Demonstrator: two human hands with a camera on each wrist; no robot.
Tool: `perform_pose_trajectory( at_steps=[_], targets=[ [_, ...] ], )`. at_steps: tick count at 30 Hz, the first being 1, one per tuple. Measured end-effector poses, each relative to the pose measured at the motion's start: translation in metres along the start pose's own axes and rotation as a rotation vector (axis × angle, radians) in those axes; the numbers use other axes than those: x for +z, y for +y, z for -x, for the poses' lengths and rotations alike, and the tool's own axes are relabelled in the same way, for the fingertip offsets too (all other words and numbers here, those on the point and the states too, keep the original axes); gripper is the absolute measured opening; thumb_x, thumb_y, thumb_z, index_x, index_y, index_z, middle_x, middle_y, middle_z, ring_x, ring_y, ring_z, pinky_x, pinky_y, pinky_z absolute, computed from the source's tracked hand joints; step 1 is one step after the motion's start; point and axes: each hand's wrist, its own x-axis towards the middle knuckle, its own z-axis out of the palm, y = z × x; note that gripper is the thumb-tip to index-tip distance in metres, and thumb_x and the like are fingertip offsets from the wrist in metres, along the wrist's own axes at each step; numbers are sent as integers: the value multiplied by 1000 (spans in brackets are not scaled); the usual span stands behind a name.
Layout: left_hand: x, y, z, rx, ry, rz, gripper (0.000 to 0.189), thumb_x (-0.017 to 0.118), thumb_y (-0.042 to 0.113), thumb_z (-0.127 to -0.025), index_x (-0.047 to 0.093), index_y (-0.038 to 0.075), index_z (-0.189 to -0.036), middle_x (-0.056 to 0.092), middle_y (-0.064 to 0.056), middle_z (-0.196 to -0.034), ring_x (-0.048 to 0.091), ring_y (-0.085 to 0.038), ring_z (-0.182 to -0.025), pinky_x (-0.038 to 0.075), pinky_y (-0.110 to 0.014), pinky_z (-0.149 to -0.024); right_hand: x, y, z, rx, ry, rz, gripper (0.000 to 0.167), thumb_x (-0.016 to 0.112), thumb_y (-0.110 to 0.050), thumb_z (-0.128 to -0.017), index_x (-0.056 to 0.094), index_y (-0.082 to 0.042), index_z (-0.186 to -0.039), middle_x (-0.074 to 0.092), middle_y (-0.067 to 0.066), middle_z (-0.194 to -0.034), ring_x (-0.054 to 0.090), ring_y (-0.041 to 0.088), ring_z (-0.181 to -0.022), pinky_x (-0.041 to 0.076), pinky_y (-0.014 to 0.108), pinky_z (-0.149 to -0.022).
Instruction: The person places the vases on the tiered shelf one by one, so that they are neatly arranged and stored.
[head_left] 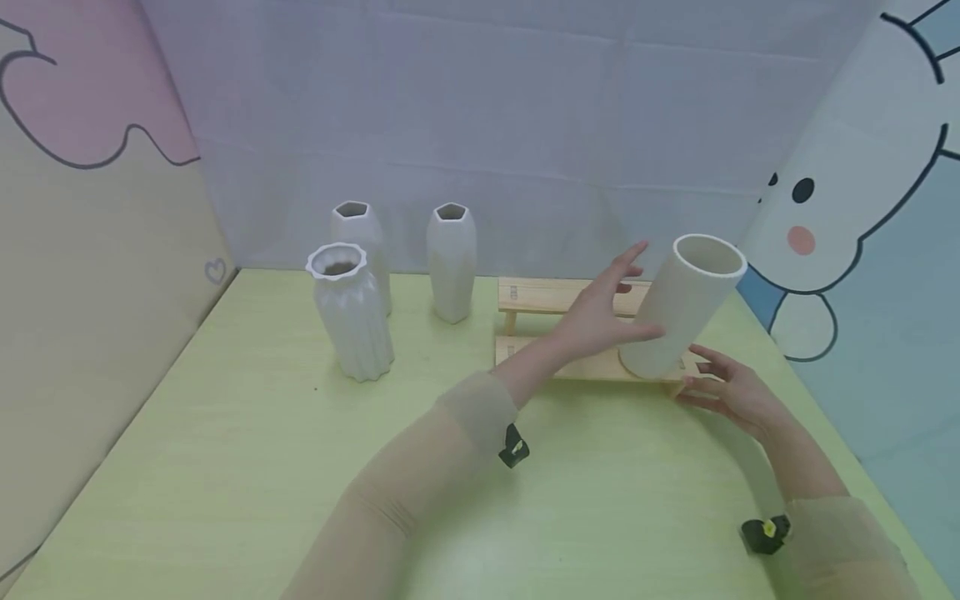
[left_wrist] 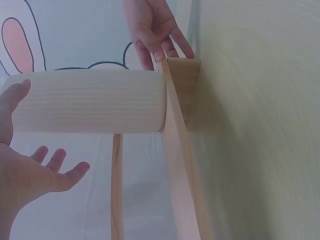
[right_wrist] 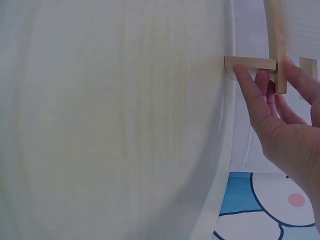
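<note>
A tall white cylindrical vase (head_left: 678,308) stands on the lower step of a two-tier wooden rack (head_left: 573,296), near its right end. My left hand (head_left: 600,312) is beside the vase on its left, fingers spread and thumb pointing toward it; in the left wrist view this hand (left_wrist: 30,170) holds nothing. My right hand (head_left: 738,393) is at the rack's right end. In the right wrist view its thumb (right_wrist: 300,80) lies on the step board and its fingers reach round the short leg (right_wrist: 250,62), gripping that corner. The vase's base rests on the board (left_wrist: 175,140).
Left of the rack stand a fluted white vase (head_left: 352,321) with a wavy rim, a faceted white vase (head_left: 363,229) partly hidden behind it, and another faceted vase (head_left: 452,267). The pale green table (head_left: 247,467) meets a plain cloth backdrop (head_left: 480,108) and printed side panels.
</note>
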Motion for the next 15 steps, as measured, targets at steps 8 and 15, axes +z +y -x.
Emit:
perform_pose_trajectory(
  at_steps=[8,15],
  targets=[
    [-24,8,22,-31,-45,7,95,81,34,-73,23,44,-147,45,10,-141,46,-14,-125,43,-41,-98,-1,2,1,-6,-5,-6,78,56,-18,-96,4,-6,-152,18,25,-144,59,4,-99,51,33,-90],
    [-45,16,40,-40,-89,-22,85,79,38,-75,28,45,-144,47,12,-135,42,-10,-126,41,-44,-100,0,2,-1,-10,-10,-23,77,55,-13,-96,3,-6,-151,13,27,-146,59,4,-100,51,32,-90]
  ],
)
